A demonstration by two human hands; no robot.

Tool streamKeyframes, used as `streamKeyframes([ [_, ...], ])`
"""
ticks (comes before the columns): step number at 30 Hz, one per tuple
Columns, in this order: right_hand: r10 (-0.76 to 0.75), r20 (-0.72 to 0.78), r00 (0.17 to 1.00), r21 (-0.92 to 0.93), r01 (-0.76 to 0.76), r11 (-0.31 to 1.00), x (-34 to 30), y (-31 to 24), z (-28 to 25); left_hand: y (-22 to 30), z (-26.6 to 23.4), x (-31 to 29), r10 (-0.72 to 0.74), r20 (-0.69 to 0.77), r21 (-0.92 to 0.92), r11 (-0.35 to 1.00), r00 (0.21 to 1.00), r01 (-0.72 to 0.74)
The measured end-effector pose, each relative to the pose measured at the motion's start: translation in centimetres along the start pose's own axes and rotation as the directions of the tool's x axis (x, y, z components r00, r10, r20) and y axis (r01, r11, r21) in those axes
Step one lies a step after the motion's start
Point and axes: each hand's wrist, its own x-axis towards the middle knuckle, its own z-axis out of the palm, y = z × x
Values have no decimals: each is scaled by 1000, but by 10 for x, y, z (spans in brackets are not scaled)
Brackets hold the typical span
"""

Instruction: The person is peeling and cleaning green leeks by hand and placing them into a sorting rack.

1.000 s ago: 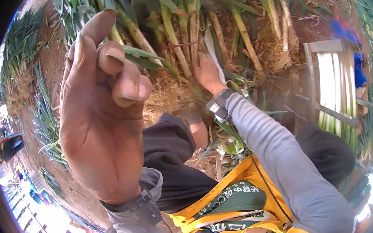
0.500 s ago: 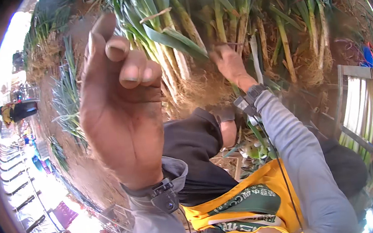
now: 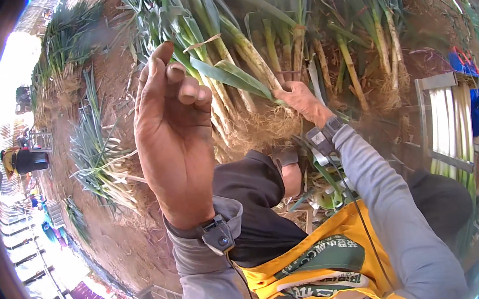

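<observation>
My right hand is closed on the lower stalk of a leek, just above its roots. A bent green leaf reaches down to those fingers. My left hand is raised nearer to the camera, palm showing and fingers loosely curled, with nothing visible in it. Behind it lies a heap of leeks with green tops pointing away and pale, tangled roots toward me.
More leek bunches lie on brown soil, one at the left and others at the far right. A metal frame at the right holds peeled white stalks. Leaf scraps lie by my knee.
My left hand has drawn back, lower and slightly to the right in view. My right hand has come down a little and now grips a leek stalk near its roots.
</observation>
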Motion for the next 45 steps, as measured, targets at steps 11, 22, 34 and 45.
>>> streamKeyframes([
  [11, -52, -44, 998, -407, 29, 913, -59, -37, -51, -6, -9, 12, -71, 125, -25, 997, 990, 74],
  [22, -418, -12, 908, -701, 291, 651, -76, -40, 17, 7, -5, 1, -23, 247, -186, 980, 969, 71],
  [34, -300, 2, 954, -869, 150, 471, -22, 14, 136, 22, -25, -6, 9, 83, -117, 993, 996, 1],
  [45, 58, -169, 984, -746, -166, 645, -26, 5, 103, 20, -20, -7, 20, 50, -104, 994, 999, -15],
])
